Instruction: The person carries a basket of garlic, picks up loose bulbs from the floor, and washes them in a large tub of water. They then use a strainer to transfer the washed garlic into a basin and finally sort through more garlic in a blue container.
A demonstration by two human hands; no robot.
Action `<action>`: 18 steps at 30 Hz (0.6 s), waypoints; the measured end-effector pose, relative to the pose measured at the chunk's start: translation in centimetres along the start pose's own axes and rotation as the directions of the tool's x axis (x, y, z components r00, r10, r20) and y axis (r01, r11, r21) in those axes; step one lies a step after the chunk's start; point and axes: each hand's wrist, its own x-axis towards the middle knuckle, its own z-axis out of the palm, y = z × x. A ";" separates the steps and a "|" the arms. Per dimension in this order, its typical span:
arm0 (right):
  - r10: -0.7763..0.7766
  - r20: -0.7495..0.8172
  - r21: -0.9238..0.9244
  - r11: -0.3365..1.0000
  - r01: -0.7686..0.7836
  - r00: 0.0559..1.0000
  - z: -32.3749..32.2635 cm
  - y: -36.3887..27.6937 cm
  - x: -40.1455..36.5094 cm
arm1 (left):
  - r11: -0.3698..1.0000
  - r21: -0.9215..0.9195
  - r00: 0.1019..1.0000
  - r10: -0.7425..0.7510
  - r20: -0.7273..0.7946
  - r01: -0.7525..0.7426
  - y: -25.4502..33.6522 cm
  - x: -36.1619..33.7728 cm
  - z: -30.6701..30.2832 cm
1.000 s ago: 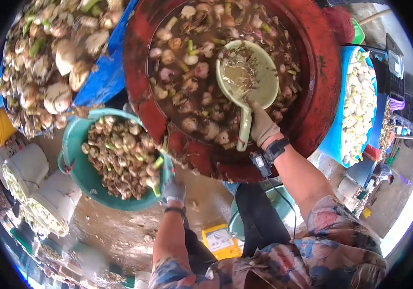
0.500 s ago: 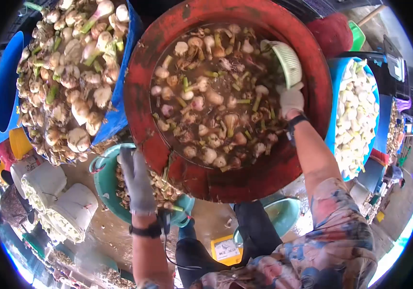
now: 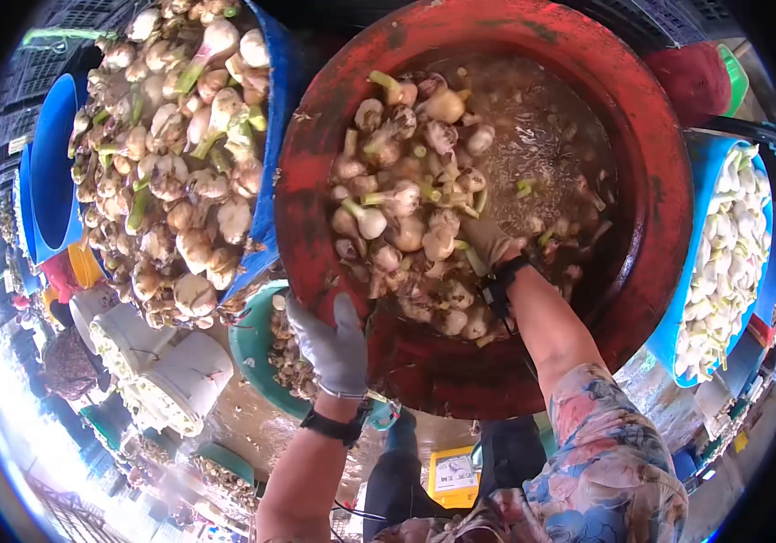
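Dozens of unwashed bulbs (image 3: 180,172) with green stalk stubs lay heaped in a blue tub (image 3: 272,136) at the far left, with white buckets (image 3: 175,371) on the ground below it. Next came a teal basin (image 3: 247,339) of trimmings, partly tucked under the red basin (image 3: 659,181). The left hand (image 3: 333,348) - gloved, fingers stretched out and holding nothing - lay flat against the red basin's near-left rim. Inside, wet bulbs (image 3: 406,226) were crowded toward the left side of the muddy water. The right hand (image 3: 489,242), also gloved, with a black wristband (image 3: 501,285), was pushed in among them near the middle. Its fingers were buried, so I could not tell whether they gripped anything. Peeled white bulbs (image 3: 723,262) filled a second blue tub (image 3: 718,149) at the far right.
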 end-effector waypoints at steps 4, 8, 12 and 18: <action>-0.314 -0.176 0.377 0.854 0.358 0.933 -0.5 1.4 -2.1 | 0.999 0.026 0.999 -0.033 0.043 0.032 1.1 0.1 -0.5; -0.158 -0.012 0.076 0.984 0.159 0.987 -3.6 -1.7 -8.0 | 1.000 0.008 0.999 -0.023 0.040 0.023 1.3 -0.3 -0.4; -0.523 -0.074 -0.136 0.849 0.510 0.849 -4.7 -4.7 -14.3 | 0.998 -0.053 0.999 0.036 0.019 -0.035 -0.5 0.7 0.4; -0.430 -0.178 0.470 0.753 0.461 0.885 -3.5 -17.2 -26.6 | 0.639 -0.757 0.815 0.363 0.453 0.136 3.3 0.8 -12.8</action>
